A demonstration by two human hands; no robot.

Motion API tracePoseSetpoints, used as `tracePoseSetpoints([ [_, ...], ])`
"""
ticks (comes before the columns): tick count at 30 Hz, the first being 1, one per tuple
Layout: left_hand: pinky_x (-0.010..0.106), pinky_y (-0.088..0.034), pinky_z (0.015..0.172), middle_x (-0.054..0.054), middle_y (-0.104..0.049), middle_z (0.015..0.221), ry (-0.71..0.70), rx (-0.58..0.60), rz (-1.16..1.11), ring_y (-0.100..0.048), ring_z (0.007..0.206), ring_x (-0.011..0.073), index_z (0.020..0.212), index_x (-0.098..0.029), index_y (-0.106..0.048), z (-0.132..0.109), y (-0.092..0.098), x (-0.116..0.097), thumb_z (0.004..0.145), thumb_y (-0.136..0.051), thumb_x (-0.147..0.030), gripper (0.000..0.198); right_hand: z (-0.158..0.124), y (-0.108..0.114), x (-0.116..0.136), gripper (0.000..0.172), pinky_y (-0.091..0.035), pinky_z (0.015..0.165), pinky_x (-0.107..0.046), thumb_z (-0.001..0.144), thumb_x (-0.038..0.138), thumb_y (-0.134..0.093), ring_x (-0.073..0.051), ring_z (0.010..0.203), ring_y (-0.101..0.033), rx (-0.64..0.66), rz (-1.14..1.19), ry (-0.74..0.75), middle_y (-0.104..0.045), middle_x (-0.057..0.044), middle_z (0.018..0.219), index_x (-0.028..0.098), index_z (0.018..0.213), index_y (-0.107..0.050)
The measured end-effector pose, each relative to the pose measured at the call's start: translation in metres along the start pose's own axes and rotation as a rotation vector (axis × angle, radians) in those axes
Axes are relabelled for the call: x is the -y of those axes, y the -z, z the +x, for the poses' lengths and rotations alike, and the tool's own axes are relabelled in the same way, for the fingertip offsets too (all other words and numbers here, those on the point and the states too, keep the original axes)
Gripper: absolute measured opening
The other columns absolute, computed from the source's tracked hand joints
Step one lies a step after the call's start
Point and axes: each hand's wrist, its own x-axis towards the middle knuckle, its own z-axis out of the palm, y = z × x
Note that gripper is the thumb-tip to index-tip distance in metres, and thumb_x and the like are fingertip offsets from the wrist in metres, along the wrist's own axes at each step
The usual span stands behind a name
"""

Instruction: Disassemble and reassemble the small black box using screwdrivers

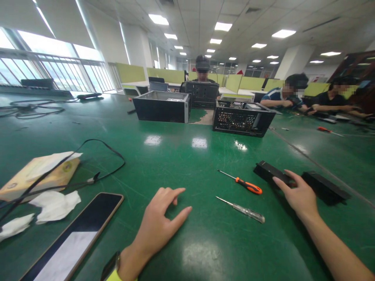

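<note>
My left hand (159,220) rests on the green table (175,164) with fingers loosely spread, holding nothing. My right hand (297,193) reaches out flat, its fingertips on a long black device (325,187) lying at the right. Between the hands lie an orange-handled screwdriver (243,183) and a clear-handled screwdriver (243,210). A phone (76,234) lies face up by my left wrist.
Crumpled tissues (54,205), a tan box (38,177) and a black cable (99,164) sit at the left. Two opened computer cases (162,106) (241,119) stand farther back. Three people sit across the table; another orange screwdriver (328,130) lies near them.
</note>
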Motion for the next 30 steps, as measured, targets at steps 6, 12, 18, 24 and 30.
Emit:
tracePoseSetpoints([
  [6,0.032,-0.045,0.068,0.000,-0.054,0.072,0.021,0.026,0.037,-0.054,0.070,0.0191,0.107,-0.018,-0.065,0.002,-0.002,-0.004,0.087,-0.063,-0.035,0.026,-0.024,0.000,0.039,0.057,-0.048,0.085,-0.043,0.080,0.063,-0.056,-0.029,0.095,-0.060,0.104,0.012,0.280,-0.065,-0.014,0.113,0.017,0.113,-0.065],
  [12,0.033,-0.045,0.068,0.000,-0.054,0.071,0.037,0.066,0.067,-0.055,0.071,0.0204,0.106,-0.018,-0.066,0.000,-0.005,-0.003,0.087,-0.062,-0.034,0.024,-0.044,-0.021,0.053,0.036,-0.052,0.081,-0.040,0.085,0.048,-0.058,-0.025,0.090,-0.065,0.407,0.027,0.442,-0.069,-0.008,0.101,0.020,0.105,-0.069],
  [18,0.033,-0.046,0.067,0.000,-0.054,0.070,0.041,0.088,0.067,-0.055,0.069,0.0200,0.103,-0.018,-0.067,0.001,-0.007,-0.002,0.088,-0.061,-0.034,0.022,-0.039,-0.019,0.047,0.032,-0.054,0.078,-0.039,0.090,0.043,-0.053,-0.024,0.084,-0.066,0.470,0.031,0.471,-0.069,-0.008,0.097,0.021,0.105,-0.070],
  [24,0.032,-0.046,0.067,-0.001,-0.054,0.068,0.027,0.096,0.080,-0.055,0.067,0.0186,0.100,-0.020,-0.067,0.002,-0.006,-0.002,0.088,-0.060,-0.033,0.019,-0.044,-0.019,0.056,0.033,-0.053,0.073,-0.037,0.089,0.047,-0.055,-0.023,0.080,-0.065,0.434,0.042,0.486,-0.069,-0.005,0.089,0.022,0.103,-0.073],
  [30,0.029,-0.045,0.061,-0.002,-0.054,0.065,0.002,0.059,0.101,-0.055,0.064,0.0175,0.098,-0.020,-0.068,0.003,-0.004,-0.001,0.087,-0.060,-0.033,0.019,-0.012,0.007,0.034,0.045,-0.047,0.082,-0.046,0.086,0.057,-0.051,-0.032,0.092,-0.060,0.059,-0.039,0.293,-0.066,-0.013,0.094,0.018,0.098,-0.070],
])
